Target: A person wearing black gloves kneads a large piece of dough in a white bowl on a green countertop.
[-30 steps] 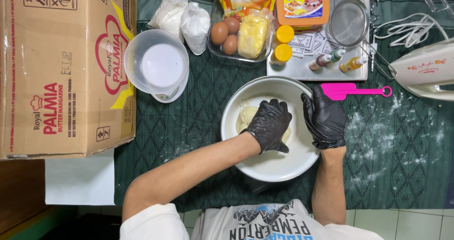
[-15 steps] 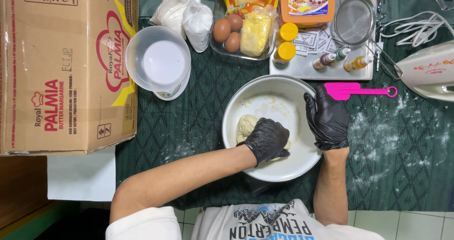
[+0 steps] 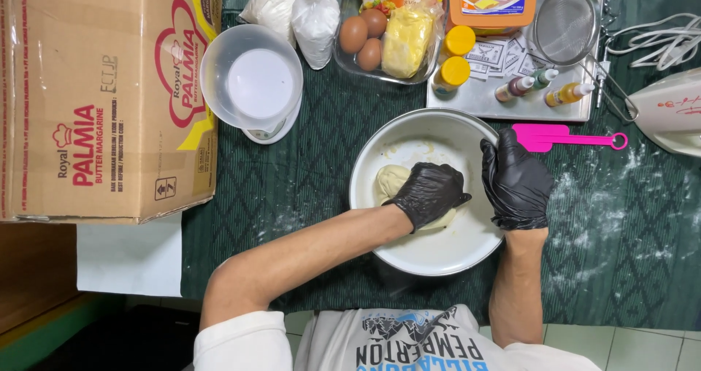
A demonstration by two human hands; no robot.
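A white metal bowl [image 3: 438, 250] sits on the dark green cloth in front of me. A pale yellow lump of dough [image 3: 391, 181] lies in it. My left hand [image 3: 429, 190], in a black glove, presses down on the dough with curled fingers and covers most of it. My right hand [image 3: 515, 181], also in a black glove, grips the bowl's right rim.
A pink spatula [image 3: 566, 137] lies right of the bowl. Behind are a clear jug on a scale [image 3: 252, 82], a glass dish of eggs and butter [image 3: 380, 35], flour bags [image 3: 292, 9], a tray of small bottles and a sieve [image 3: 562, 24], a hand mixer [image 3: 668, 112]. A large cardboard box [image 3: 102, 97] stands left.
My left hand has drawn back from the bowl's middle toward its near left side, pulling the dough with it. The right hand has stayed on the rim.
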